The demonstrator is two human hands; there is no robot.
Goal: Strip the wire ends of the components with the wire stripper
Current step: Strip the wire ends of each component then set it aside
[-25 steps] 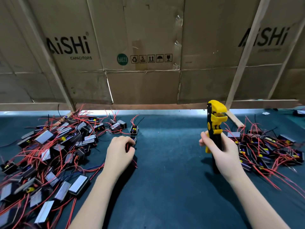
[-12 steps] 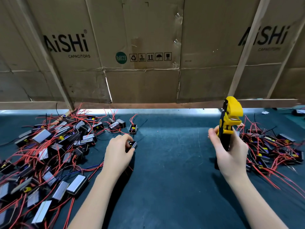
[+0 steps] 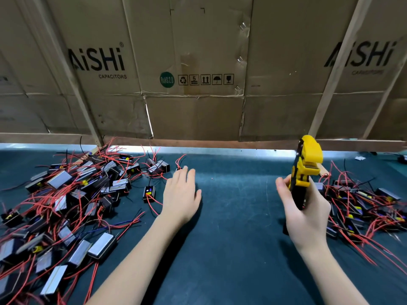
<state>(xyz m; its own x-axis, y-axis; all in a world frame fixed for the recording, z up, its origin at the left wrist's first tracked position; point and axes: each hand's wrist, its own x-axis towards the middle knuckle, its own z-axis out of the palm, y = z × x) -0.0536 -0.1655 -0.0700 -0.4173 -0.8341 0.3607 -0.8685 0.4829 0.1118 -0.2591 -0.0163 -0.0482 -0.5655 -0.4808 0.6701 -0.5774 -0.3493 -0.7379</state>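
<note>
My right hand point(image 3: 305, 213) grips the black handles of a yellow wire stripper point(image 3: 305, 164) and holds it upright, jaws up, above the dark green mat point(image 3: 231, 227). My left hand point(image 3: 181, 194) reaches forward over the mat with straight fingers and holds nothing. Its fingertips are close to a small black component with red wires point(image 3: 179, 161). Another small black component point(image 3: 149, 193) lies just left of that hand, its red wires trailing toward my wrist. A big heap of components with red wires point(image 3: 66, 199) covers the left of the mat.
A second heap of components with red wires point(image 3: 363, 205) lies at the right, behind my right hand. A wall of cardboard boxes point(image 3: 198, 73) with wooden slats point(image 3: 337, 69) overhangs the far edge of the table.
My left hand has let go of the small component, which now lies to its left, and stretched forward with straight fingers. My right hand and the stripper have stayed about where they were.
</note>
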